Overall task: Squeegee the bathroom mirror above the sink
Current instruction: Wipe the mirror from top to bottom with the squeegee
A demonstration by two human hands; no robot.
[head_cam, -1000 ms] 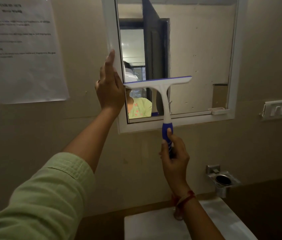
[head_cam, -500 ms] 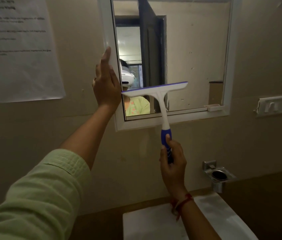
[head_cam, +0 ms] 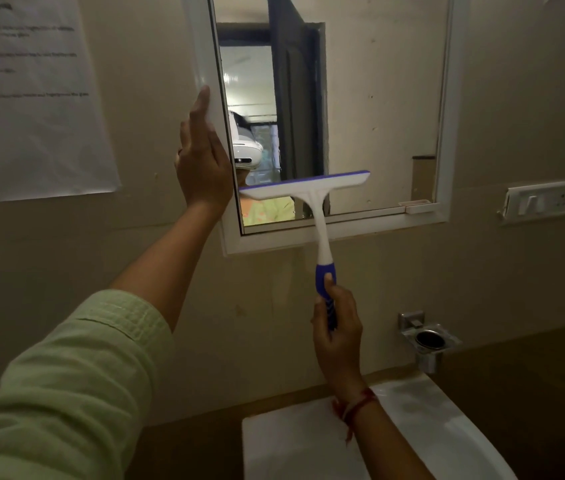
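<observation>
The right hand (head_cam: 338, 327) was wrapped tight around the blue grip of the squeegee (head_cam: 312, 202), whose blade lay across the lower left of the mirror (head_cam: 378, 98), near six o'clock on the glass. The left hand (head_cam: 203, 161), fingers straight and pressed together, lay flat against the frame's left edge at nine o'clock. The blade sat slightly tilted, so uneven pressure could probably leave streaks. The sink (head_cam: 430, 410) stood below.

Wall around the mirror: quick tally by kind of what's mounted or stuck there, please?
Paper notice: 1
Switch plate: 1
Metal holder: 1
Total: 3
</observation>
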